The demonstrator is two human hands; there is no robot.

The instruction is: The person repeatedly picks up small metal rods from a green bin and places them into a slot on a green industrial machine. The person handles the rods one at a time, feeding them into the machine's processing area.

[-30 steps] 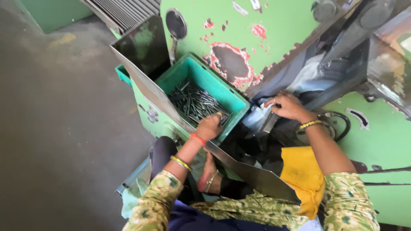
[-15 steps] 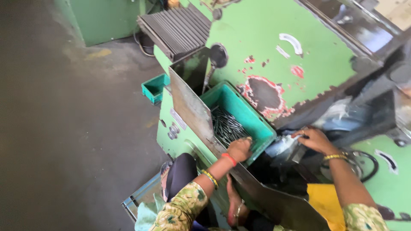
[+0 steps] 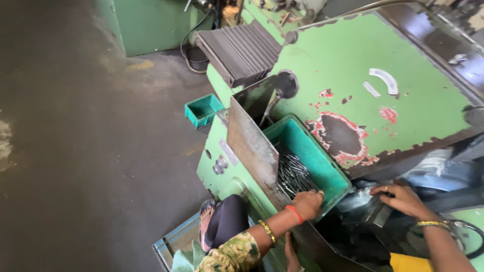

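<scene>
My left hand reaches into the near corner of a teal plastic bin. Its fingers are curled down over a heap of thin dark metal rods. The wrist carries a red band and a gold bangle. My right hand lies to the right of the bin. It rests with fingers spread on a dark metal part of the green machine. A grey steel guard plate stands along the bin's left side.
A small teal tray sits on the floor by the machine. A ribbed grey cover slopes above it. Bare concrete floor spreads to the left. My knee and foot are below the bin, beside a metal tray edge.
The view has swung so the machine sits further right and lower. My left hand stays in the bin on the rods, and my right hand stays on the dark machine part.
</scene>
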